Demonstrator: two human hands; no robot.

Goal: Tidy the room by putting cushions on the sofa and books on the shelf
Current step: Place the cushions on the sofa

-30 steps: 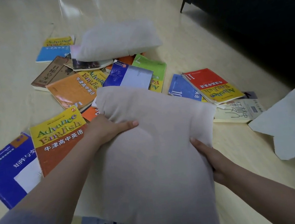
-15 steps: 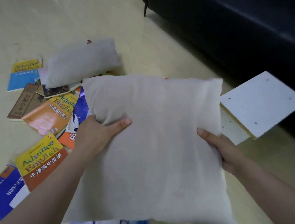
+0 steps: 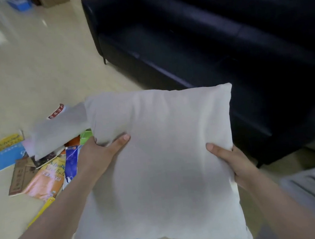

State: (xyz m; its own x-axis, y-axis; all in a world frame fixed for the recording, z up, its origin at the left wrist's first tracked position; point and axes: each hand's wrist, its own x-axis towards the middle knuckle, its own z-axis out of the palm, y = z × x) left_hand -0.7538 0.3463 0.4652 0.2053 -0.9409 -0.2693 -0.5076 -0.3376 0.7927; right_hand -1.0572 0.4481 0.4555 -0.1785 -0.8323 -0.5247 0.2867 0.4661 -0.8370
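At frame centre, above glossy cream floor: square beige fabric cushion held off the ground, long black leather sofa near at 1 o'clock. Left hand grips cushion's 9 o'clock edge, thumb on top, fingers hidden beneath. Right hand grips 3 o'clock edge likewise.

Risks:
- soft filling sags, edge grip may slip
- scattered paperback books at 8 o'clock are a slip hazard underfoot
- second beige cushion at 10 o'clock, on books, not yet collected

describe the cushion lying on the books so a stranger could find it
From the black sofa, look left across the floor to the scattered books. The second cushion lies on top of them. Unlike the lifted cushion in front, nobody holds it.
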